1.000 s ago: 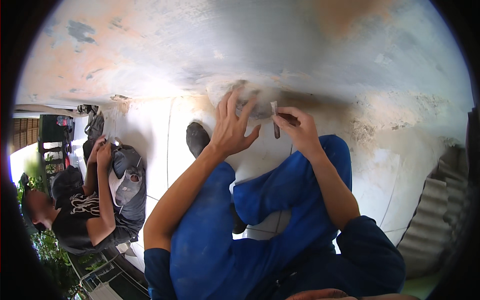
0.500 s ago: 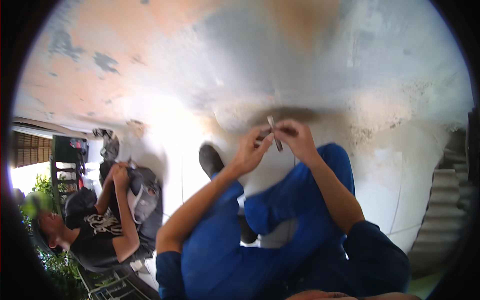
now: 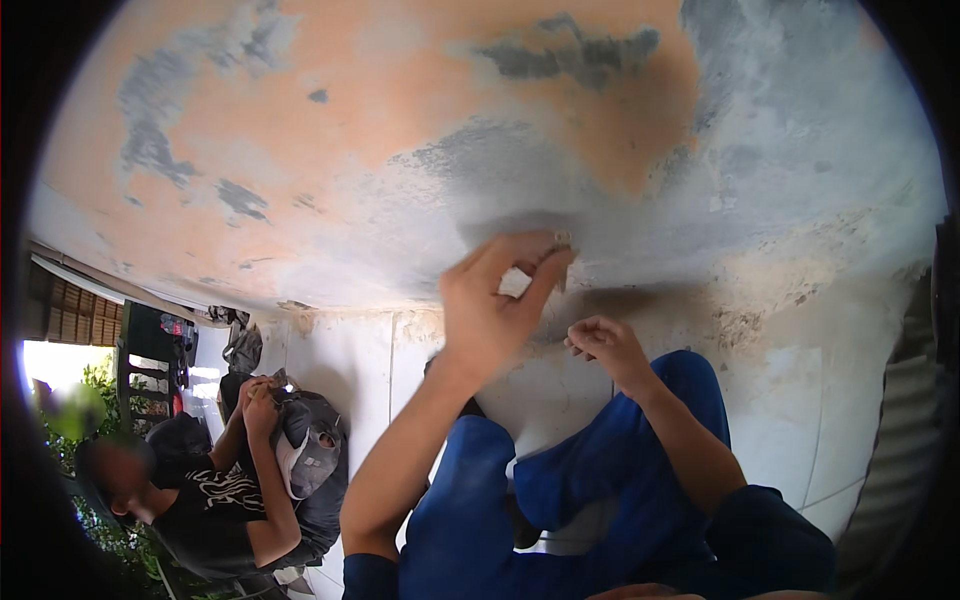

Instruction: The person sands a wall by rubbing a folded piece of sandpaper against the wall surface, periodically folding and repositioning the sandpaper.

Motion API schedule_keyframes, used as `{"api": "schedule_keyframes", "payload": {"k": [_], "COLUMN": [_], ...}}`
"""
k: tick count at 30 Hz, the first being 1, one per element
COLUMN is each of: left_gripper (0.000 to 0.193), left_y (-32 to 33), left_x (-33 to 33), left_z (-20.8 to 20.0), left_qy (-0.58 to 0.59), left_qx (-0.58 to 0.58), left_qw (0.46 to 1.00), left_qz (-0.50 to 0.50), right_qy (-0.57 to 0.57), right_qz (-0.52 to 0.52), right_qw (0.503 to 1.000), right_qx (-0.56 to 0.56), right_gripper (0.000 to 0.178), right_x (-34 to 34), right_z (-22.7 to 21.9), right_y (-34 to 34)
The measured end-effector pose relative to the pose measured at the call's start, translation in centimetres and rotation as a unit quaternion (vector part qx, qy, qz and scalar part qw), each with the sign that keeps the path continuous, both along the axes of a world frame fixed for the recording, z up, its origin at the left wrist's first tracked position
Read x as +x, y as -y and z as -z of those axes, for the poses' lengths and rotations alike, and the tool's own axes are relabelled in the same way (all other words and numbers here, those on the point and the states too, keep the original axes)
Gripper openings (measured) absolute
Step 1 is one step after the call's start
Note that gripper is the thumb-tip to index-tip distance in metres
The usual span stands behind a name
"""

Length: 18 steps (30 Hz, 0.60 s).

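Observation:
My left hand (image 3: 495, 310) is raised in front of the wall and pinches a small thin pale object (image 3: 562, 243) between thumb and fingertips, close to the grey patch of plaster. My right hand (image 3: 603, 343) hangs lower and to the right, its fingers curled in, with nothing visible in it. Both forearms rise from my knees, which are in blue trousers (image 3: 600, 490). What the small object is I cannot make out.
A weathered wall (image 3: 400, 130) with orange and grey patches fills the upper view above a white tiled floor (image 3: 340, 360). Another person (image 3: 230, 490) sits at lower left handling a grey bag (image 3: 310, 450). A corrugated sheet (image 3: 905, 460) stands at the right.
The small object went from my right hand to my left, which has lifted it toward the wall. My right hand has dropped away. The view has tilted up the wall.

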<state>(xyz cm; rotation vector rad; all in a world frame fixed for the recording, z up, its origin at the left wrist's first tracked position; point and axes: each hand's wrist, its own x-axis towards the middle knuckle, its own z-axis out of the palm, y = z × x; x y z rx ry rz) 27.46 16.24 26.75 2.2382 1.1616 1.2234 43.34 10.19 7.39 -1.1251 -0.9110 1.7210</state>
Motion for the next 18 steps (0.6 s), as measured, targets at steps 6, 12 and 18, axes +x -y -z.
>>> {"api": "schedule_keyframes", "payload": {"k": [6, 12, 18], "left_gripper": [0.023, 0.028, 0.026], "left_y": [-3.3, -6.1, -4.6], "left_x": [1.8, 2.6, 3.1], "left_z": [-5.3, -4.4, -0.4], "left_qy": [0.060, 0.114, 0.017], "left_qx": [0.156, 0.294, 0.336], "left_qw": [0.985, 0.948, 0.937], "left_qz": [-0.038, -0.040, -0.094], "right_qy": [0.060, 0.109, 0.114], "right_qz": [-0.002, -0.013, -0.011], "right_qw": [0.997, 0.992, 0.992], "right_qx": [0.048, 0.063, 0.061], "right_gripper": [0.028, 0.026, 0.026], "right_x": [-0.9, -0.6, -0.4], "right_z": [0.5, -0.5, 0.1], "right_y": [-0.1, 0.0, 0.1]}}
